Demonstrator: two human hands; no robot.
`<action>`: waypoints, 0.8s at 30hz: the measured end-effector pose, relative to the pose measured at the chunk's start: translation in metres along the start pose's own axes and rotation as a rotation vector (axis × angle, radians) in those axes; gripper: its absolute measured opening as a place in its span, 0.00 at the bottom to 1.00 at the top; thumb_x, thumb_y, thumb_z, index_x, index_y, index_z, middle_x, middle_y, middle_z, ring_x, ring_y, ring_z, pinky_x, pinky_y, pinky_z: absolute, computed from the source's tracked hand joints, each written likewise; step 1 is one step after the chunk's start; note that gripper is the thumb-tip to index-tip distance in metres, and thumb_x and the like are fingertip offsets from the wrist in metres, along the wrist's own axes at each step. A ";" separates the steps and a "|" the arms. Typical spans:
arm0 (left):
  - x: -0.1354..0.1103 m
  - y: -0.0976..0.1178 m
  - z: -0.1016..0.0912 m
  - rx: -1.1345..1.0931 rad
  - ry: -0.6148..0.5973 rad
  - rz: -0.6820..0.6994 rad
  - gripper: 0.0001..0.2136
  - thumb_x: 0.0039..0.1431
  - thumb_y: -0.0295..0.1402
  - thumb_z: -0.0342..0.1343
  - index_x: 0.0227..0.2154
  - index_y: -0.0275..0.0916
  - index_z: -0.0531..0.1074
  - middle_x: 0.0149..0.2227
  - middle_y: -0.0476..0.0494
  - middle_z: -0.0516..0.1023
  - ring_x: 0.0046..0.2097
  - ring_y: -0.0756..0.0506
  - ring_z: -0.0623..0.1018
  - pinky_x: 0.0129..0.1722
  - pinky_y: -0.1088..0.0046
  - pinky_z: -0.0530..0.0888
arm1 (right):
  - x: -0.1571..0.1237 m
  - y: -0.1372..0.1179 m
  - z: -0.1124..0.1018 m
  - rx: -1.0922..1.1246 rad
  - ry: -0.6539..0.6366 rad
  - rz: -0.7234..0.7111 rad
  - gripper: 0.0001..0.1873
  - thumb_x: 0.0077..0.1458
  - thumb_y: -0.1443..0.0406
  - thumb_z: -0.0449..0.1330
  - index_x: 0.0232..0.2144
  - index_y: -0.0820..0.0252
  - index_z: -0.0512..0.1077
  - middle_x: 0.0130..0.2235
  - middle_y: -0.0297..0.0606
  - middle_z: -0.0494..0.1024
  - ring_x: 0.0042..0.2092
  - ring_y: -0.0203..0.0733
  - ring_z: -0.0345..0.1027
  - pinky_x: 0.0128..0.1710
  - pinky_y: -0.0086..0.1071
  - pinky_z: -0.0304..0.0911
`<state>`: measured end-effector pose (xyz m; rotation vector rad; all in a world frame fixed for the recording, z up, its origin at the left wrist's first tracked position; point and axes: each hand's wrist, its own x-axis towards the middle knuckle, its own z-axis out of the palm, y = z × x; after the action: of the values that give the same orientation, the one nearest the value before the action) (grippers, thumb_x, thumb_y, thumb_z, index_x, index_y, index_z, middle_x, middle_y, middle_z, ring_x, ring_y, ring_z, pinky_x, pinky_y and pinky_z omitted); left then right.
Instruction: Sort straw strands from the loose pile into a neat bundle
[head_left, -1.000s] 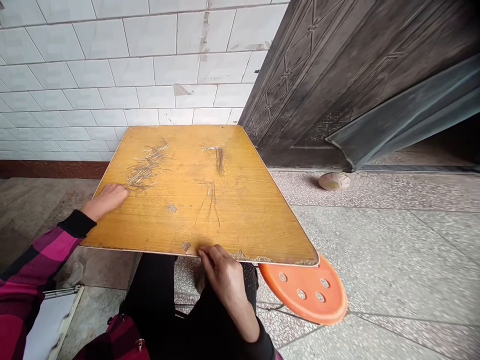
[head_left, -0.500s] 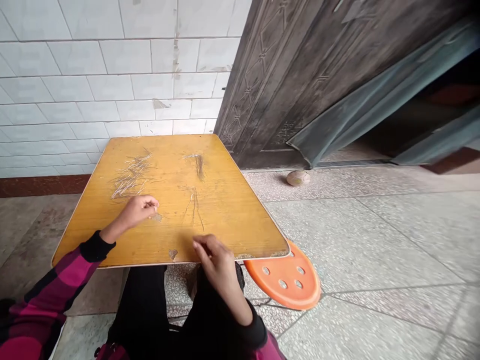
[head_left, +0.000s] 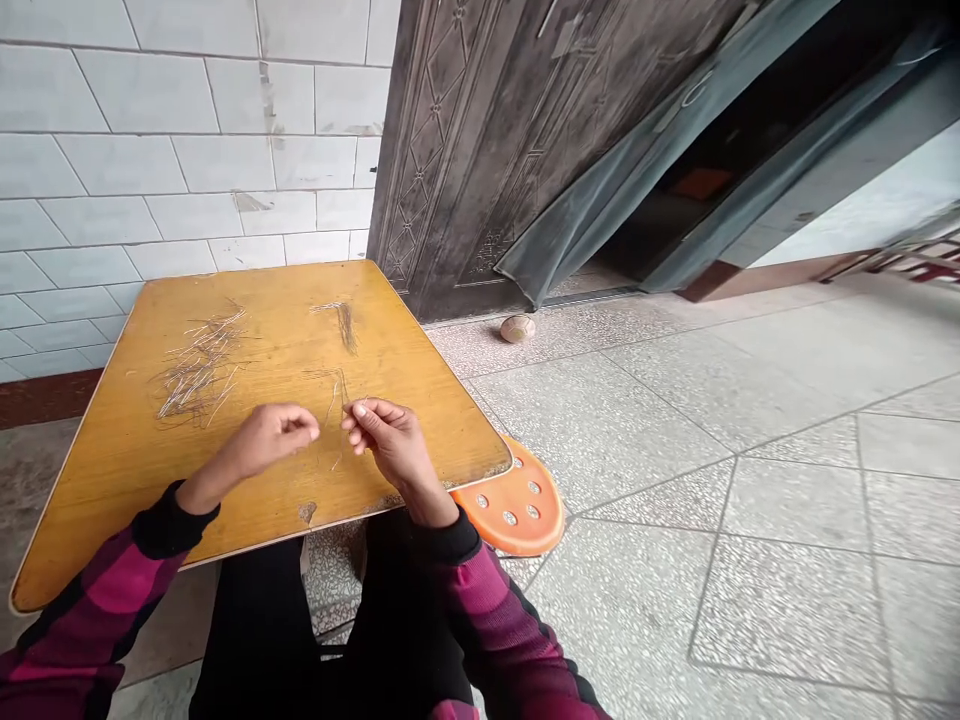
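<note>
My left hand (head_left: 276, 438) is over the near part of the table, thumb and fingers pinched together; what they hold, if anything, is too fine to see. A short gap to its right, my right hand (head_left: 391, 440) is also closed in a pinch, its fingertips against a few thin wires (head_left: 332, 400) in the middle of the table. Whether a strand is between those fingertips is unclear. To the left lies a loose, tangled heap of thin wires (head_left: 199, 370), some shiny. Farther back is a small bent bundle of wires (head_left: 346, 325).
The yellow wooden table (head_left: 289, 305) has a chipped front edge and stands by a white tiled wall (head_left: 225, 165). An orange stool (head_left: 517, 515) with holes sits under its right corner. A roundish stone-like object (head_left: 517, 328) lies on the floor by the dark door (head_left: 457, 150).
My right hand has moved forward from the table's front edge to the middle wires. My left hand has come closer to it, still pinched. The view has turned to the right.
</note>
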<state>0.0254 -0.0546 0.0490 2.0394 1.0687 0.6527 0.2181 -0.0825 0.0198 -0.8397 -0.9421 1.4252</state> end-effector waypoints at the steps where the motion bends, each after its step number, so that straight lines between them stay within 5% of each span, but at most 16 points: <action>1: 0.002 -0.003 -0.007 0.013 0.105 0.000 0.08 0.54 0.37 0.54 0.27 0.38 0.73 0.25 0.47 0.75 0.28 0.49 0.73 0.28 0.74 0.69 | 0.000 0.000 0.000 0.019 -0.014 0.026 0.16 0.44 0.54 0.68 0.29 0.61 0.76 0.25 0.33 0.77 0.22 0.29 0.64 0.19 0.23 0.62; 4: 0.009 -0.007 -0.016 0.040 0.237 0.079 0.10 0.53 0.37 0.58 0.35 0.38 0.75 0.38 0.42 0.79 0.38 0.46 0.77 0.40 0.69 0.73 | 0.001 0.003 0.001 0.067 -0.084 0.087 0.16 0.45 0.54 0.68 0.29 0.60 0.76 0.25 0.32 0.76 0.21 0.28 0.64 0.18 0.22 0.60; 8: 0.015 -0.009 -0.007 -0.101 0.060 0.138 0.13 0.54 0.37 0.59 0.40 0.37 0.76 0.41 0.40 0.81 0.43 0.44 0.78 0.46 0.66 0.73 | 0.004 0.008 0.005 0.096 -0.254 0.130 0.16 0.47 0.53 0.67 0.29 0.59 0.75 0.24 0.30 0.75 0.20 0.27 0.63 0.19 0.22 0.60; 18: 0.014 -0.024 -0.013 -0.275 -0.013 0.027 0.09 0.53 0.36 0.57 0.32 0.36 0.78 0.27 0.47 0.78 0.29 0.50 0.73 0.30 0.74 0.69 | 0.041 -0.018 -0.010 -0.234 -0.432 0.240 0.17 0.48 0.53 0.66 0.33 0.61 0.74 0.26 0.32 0.78 0.22 0.28 0.67 0.19 0.21 0.59; 24: 0.019 -0.029 -0.012 -0.182 0.104 -0.010 0.11 0.54 0.38 0.55 0.28 0.35 0.77 0.23 0.50 0.73 0.26 0.51 0.69 0.28 0.74 0.66 | 0.074 -0.018 -0.001 -0.474 -0.475 0.120 0.17 0.52 0.54 0.63 0.26 0.63 0.71 0.23 0.32 0.76 0.20 0.27 0.65 0.18 0.20 0.58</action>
<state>0.0129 -0.0232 0.0357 1.8594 1.0384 0.8283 0.2218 -0.0087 0.0379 -0.9270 -1.6594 1.5642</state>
